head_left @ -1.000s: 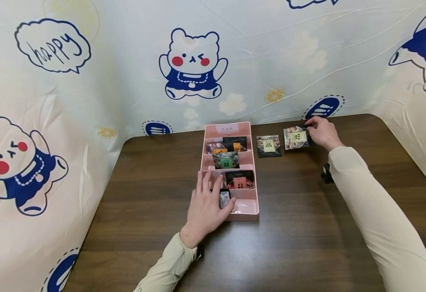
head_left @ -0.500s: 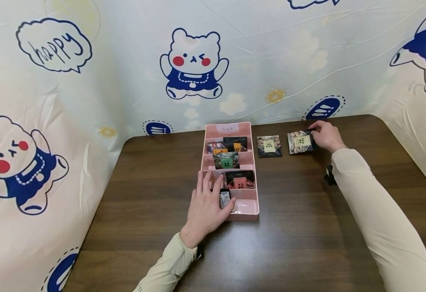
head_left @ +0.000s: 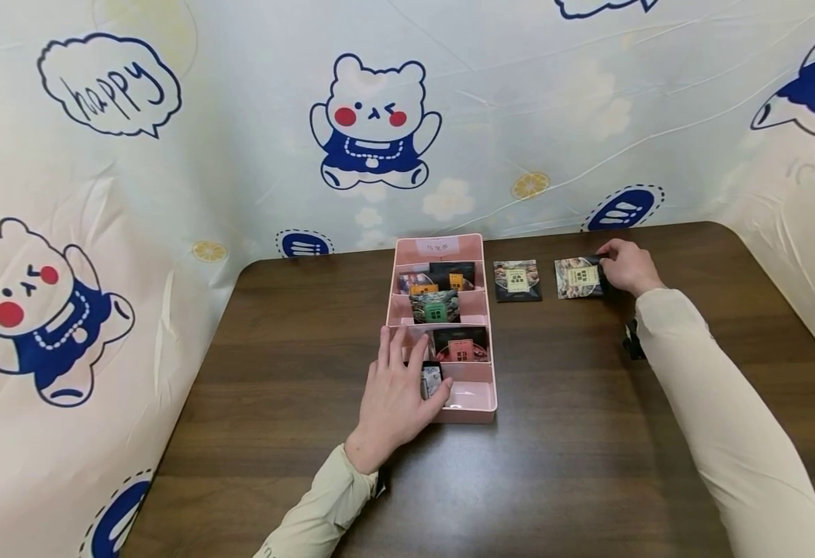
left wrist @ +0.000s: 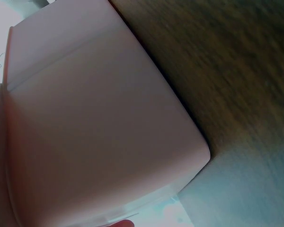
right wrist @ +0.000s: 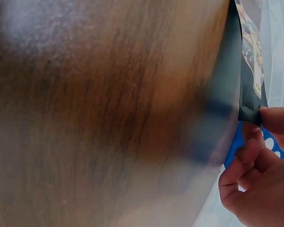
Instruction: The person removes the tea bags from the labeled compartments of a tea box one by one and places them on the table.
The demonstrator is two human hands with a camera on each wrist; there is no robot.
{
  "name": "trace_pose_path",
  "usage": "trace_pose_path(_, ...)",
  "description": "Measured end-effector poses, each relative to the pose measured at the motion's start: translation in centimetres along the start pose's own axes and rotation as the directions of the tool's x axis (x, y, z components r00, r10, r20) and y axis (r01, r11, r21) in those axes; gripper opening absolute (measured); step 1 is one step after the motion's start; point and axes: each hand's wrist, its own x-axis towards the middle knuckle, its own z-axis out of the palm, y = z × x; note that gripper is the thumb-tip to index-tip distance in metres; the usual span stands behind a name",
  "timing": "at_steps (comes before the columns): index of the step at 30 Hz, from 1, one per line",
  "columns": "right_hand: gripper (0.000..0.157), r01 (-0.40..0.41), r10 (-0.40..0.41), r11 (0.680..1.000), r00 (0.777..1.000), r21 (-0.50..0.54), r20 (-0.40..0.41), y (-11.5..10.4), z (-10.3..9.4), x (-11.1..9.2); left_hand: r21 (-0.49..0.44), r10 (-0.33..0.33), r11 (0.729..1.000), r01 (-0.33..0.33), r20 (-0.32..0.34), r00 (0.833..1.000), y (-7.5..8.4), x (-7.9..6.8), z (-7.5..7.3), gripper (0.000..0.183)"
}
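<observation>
My right hand [head_left: 630, 267] pinches the right edge of a black sachet [head_left: 578, 277] with a food picture and a pale yellow-green label. In the right wrist view, thumb and fingertip grip a corner of this sachet [right wrist: 251, 61], close over the table's far edge. Left of it, a similar sachet [head_left: 517, 280] lies flat beside the pink divided box [head_left: 473, 395]. My left hand [head_left: 393, 399] rests on the box's near left side, fingers spread, partly covering a grey-white packet [head_left: 431, 380]. The box's side wall [left wrist: 99, 118] fills much of the left wrist view.
Inside the box stand sachets with orange [head_left: 456, 279], green [head_left: 435, 308] and red [head_left: 461, 349] labels, in separate compartments. A paper label [head_left: 438, 246] is stuck at its far end. Behind the dark wooden table [head_left: 274, 364] hangs a printed cloth [head_left: 253, 139].
My right hand has shifted slightly to the right and towards me, carrying the pinched sachet farther from the one lying by the box. The left hand stays on the box.
</observation>
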Motion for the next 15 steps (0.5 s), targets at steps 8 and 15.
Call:
trace_pose_path(8, 0.035, -0.016, 0.017, 0.999, 1.0, -0.045, 0.003, -0.17, 0.34, 0.18, 0.001, -0.006, 1.0, 0.006, 0.009, 1.0, 0.04, 0.03, -0.03, 0.072)
trace_pose_path(15, 0.036, -0.019, 0.02, 0.998, 1.0, -0.062, 0.007, -0.38, 0.54, 0.4, 0.001, -0.011, 1.0, 0.011, 0.011, 1.0, 0.03, 0.05, -0.05, 0.072)
